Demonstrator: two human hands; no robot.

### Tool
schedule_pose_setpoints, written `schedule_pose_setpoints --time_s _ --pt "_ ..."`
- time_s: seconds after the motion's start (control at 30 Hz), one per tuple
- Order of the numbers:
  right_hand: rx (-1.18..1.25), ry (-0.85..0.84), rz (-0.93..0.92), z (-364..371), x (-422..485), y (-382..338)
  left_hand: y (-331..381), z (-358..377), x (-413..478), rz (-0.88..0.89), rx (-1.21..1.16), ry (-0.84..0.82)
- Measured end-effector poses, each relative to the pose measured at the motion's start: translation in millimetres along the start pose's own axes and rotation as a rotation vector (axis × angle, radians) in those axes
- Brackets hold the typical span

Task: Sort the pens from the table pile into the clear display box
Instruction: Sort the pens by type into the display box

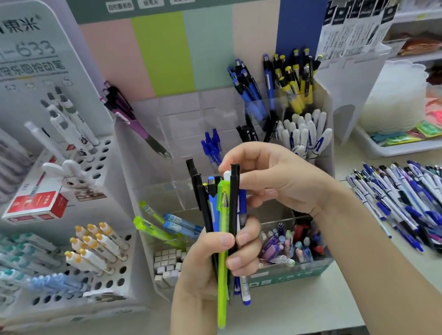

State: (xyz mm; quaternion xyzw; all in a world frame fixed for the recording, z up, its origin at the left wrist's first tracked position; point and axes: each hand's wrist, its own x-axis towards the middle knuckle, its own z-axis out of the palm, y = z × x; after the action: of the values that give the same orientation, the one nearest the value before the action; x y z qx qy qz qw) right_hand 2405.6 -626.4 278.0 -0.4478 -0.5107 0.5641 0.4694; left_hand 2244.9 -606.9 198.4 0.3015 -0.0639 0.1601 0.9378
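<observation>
My left hand grips an upright bundle of pens in front of the clear display box: black, blue, white and one lime-green pen. My right hand is above it, fingertips pinching the top of a black pen in the bundle. The table pile of pens lies spread to the right, mostly white, blue and black. The box's compartments hold groups of pens: purple at back left, blue and yellow at back right, white ones at middle right, lime-green and light blue at front left.
A white peg-hole stand with pens and a red box fills the left. A tray of colourful packets and a stack of translucent plastic dishes sit at right. Shelves run behind.
</observation>
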Motion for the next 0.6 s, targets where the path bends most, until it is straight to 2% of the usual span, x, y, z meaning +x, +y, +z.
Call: schedule_pose_setpoints --time_s 0.27,0.37,0.6 --pt "-0.09 -0.037 0.01 -10.5 5.1 -1.9 -1.7 -11.0 -0.8 -0.046 -0.079 -0.005" --pt "-0.171 -0.017 0.03 -11.3 3.5 -3.2 -0.4 -16.5 -4.8 -0.071 -0.062 0.01" --pt "-0.184 0.054 -0.002 -12.5 -5.4 -6.5 -6.2 -21.5 -11.5 -0.073 -0.06 -0.003"
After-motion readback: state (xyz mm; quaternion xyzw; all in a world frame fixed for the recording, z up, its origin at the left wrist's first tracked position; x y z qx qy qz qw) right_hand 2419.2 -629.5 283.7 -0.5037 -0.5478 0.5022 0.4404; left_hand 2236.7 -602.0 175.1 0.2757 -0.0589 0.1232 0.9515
